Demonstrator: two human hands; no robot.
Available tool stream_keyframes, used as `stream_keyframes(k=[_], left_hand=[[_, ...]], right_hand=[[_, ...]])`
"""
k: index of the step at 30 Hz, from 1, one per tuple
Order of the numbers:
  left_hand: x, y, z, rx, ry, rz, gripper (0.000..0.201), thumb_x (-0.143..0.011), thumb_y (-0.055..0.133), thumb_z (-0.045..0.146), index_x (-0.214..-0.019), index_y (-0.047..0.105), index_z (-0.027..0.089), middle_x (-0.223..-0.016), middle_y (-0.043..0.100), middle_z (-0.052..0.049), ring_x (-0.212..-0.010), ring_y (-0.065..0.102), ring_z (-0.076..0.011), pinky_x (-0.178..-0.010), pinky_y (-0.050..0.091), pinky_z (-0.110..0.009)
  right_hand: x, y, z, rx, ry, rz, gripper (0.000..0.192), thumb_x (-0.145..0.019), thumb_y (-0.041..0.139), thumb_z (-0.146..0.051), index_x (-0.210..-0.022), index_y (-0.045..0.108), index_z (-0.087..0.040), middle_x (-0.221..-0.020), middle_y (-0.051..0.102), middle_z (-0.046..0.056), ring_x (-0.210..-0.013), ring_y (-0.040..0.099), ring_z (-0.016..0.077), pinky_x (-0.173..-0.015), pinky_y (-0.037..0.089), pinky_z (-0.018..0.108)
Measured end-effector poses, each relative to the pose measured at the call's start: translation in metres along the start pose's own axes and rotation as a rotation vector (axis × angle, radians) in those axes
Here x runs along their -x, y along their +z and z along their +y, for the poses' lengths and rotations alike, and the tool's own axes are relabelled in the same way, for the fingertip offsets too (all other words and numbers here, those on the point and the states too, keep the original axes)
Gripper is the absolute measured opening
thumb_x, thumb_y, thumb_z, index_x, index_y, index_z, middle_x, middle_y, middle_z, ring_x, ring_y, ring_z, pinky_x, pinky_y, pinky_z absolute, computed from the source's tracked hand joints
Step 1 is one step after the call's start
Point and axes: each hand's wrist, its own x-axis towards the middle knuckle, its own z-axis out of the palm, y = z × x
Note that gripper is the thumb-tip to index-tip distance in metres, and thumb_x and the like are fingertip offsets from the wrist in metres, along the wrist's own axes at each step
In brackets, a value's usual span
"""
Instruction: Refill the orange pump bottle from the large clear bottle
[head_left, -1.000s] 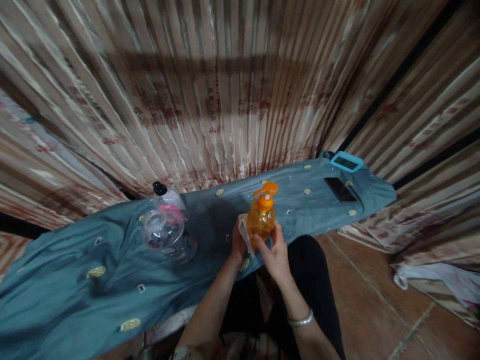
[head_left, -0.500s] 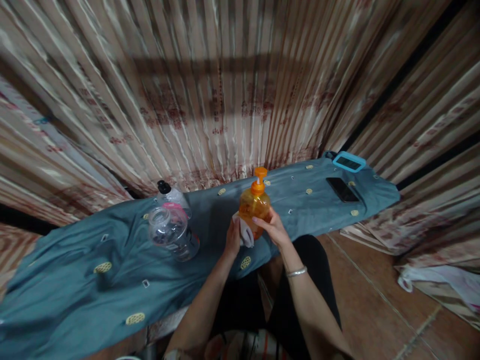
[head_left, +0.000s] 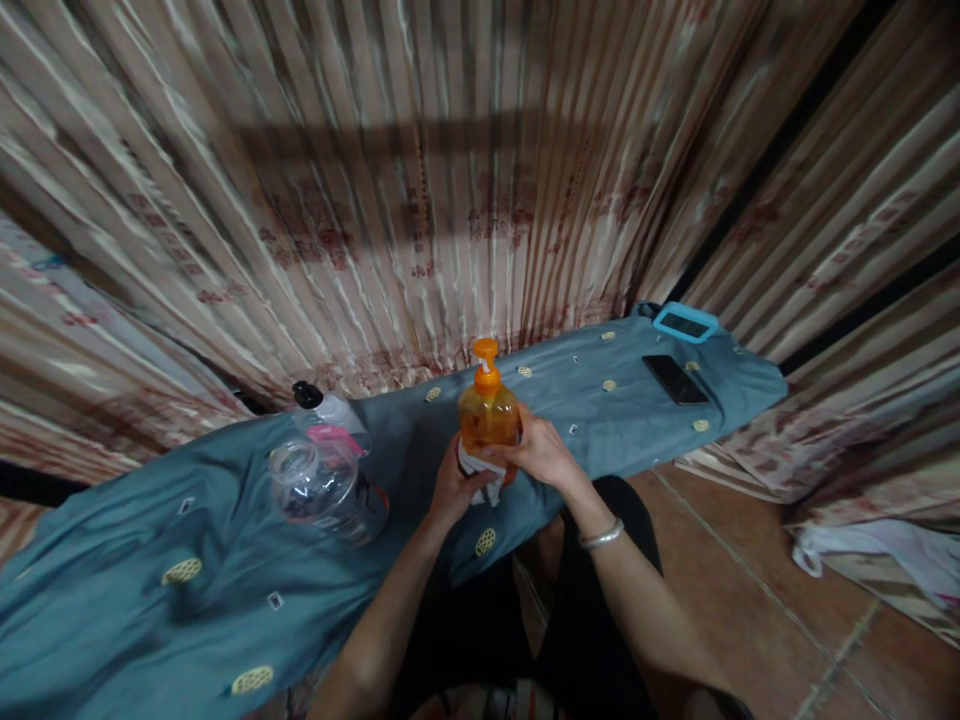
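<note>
An orange see-through pump bottle stands nearly upright between my two hands, its orange pump head on top. My left hand presses a white cloth or tissue against the lower front of the bottle. From the other side, my right hand is wrapped round the bottle, with the thumb across its front. A silver bangle circles my right wrist. The bottle's base is partly hidden by the cloth and fingers.
On the teal cover to the left stand an open clear plastic jar and, behind it, a clear bottle with a black cap. A dark phone and a blue-framed object lie at the right. Pleated curtains hang behind.
The left hand's thumb and the cloth have shifted across the bottle's front. My right hand has turned further over it. The whole view has shifted slightly.
</note>
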Motion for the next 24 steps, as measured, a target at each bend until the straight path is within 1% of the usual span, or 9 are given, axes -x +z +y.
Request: stream_keyframes(k=[3,5,9,11,13,15,19,22,24], left_hand=[[-0.01,0.004,-0.006,-0.069,0.041,0.063,0.093,-0.054,0.097,0.034,-0.136,0.058,0.021,-0.126,0.075,-0.009,-0.116,0.07,-0.0288,-0.106,0.052,-0.039],[-0.024,0.01,-0.01,-0.095,0.074,0.103,0.094,-0.055,0.096,0.034,-0.139,0.056,0.02,-0.134,0.072,-0.012,-0.126,0.067,-0.0314,-0.113,0.05,-0.042],[-0.066,0.028,-0.018,-0.135,0.149,0.117,0.087,-0.064,0.088,0.033,-0.143,0.057,0.019,-0.144,0.067,-0.015,-0.139,0.061,-0.0354,-0.123,0.043,-0.048],[-0.084,0.038,-0.022,-0.16,0.169,0.088,0.081,-0.067,0.083,0.026,-0.143,0.059,0.02,-0.147,0.067,-0.014,-0.142,0.06,-0.0355,-0.126,0.041,-0.051],[-0.094,0.045,-0.028,-0.172,0.156,0.09,0.075,-0.068,0.079,0.022,-0.141,0.062,0.023,-0.15,0.066,-0.011,-0.145,0.057,-0.0353,-0.13,0.037,-0.053],[-0.096,0.049,-0.035,-0.165,0.142,0.084,0.071,-0.07,0.077,0.021,-0.14,0.064,0.024,-0.151,0.066,-0.01,-0.147,0.056,-0.0344,-0.132,0.034,-0.053],[-0.084,0.048,-0.046,-0.153,0.14,0.072,0.065,-0.079,0.073,0.027,-0.144,0.063,0.026,-0.152,0.065,-0.008,-0.145,0.058,-0.0315,-0.132,0.036,-0.051],[-0.076,0.047,-0.049,-0.159,0.122,0.09,0.066,-0.083,0.072,0.031,-0.148,0.059,0.024,-0.156,0.062,-0.009,-0.144,0.059,-0.0304,-0.13,0.039,-0.049],[-0.073,0.048,-0.049,-0.143,0.111,0.119,0.066,-0.083,0.074,0.03,-0.147,0.06,0.024,-0.155,0.063,-0.01,-0.144,0.059,-0.03,-0.129,0.04,-0.046]], right_hand=[[-0.022,-0.011,0.003,-0.004,-0.03,-0.066,0.04,-0.097,0.072,-0.048,-0.123,0.066,-0.018,-0.113,0.069,0.005,-0.099,0.068,0.0201,-0.091,0.059,0.043],[-0.041,-0.019,0.007,-0.039,-0.042,-0.099,0.04,-0.098,0.071,-0.049,-0.121,0.067,-0.017,-0.115,0.069,0.005,-0.101,0.068,0.0213,-0.092,0.06,0.043],[-0.083,-0.037,0.019,-0.155,-0.041,-0.185,0.04,-0.098,0.072,-0.045,-0.126,0.065,-0.018,-0.124,0.068,0.008,-0.109,0.068,0.0222,-0.096,0.06,0.046],[-0.102,-0.05,0.026,-0.206,-0.019,-0.228,0.04,-0.098,0.071,-0.044,-0.127,0.065,-0.018,-0.125,0.068,0.008,-0.109,0.068,0.0218,-0.095,0.06,0.045],[-0.119,-0.065,0.032,-0.241,0.011,-0.252,0.04,-0.099,0.071,-0.045,-0.128,0.065,-0.018,-0.126,0.067,0.008,-0.108,0.068,0.0217,-0.094,0.06,0.044],[-0.133,-0.082,0.039,-0.262,0.044,-0.261,0.04,-0.099,0.07,-0.045,-0.128,0.065,-0.018,-0.127,0.067,0.009,-0.108,0.068,0.0216,-0.093,0.061,0.044],[-0.153,-0.111,0.054,-0.27,0.107,-0.241,0.041,-0.099,0.07,-0.046,-0.128,0.065,-0.019,-0.128,0.067,0.009,-0.109,0.068,0.0217,-0.093,0.06,0.044],[-0.164,-0.126,0.062,-0.264,0.145,-0.239,0.041,-0.099,0.069,-0.047,-0.129,0.065,-0.019,-0.129,0.067,0.009,-0.109,0.068,0.0219,-0.094,0.06,0.044],[-0.171,-0.135,0.064,-0.255,0.172,-0.261,0.041,-0.1,0.069,-0.047,-0.13,0.064,-0.019,-0.13,0.066,0.009,-0.11,0.067,0.0222,-0.094,0.06,0.045]])
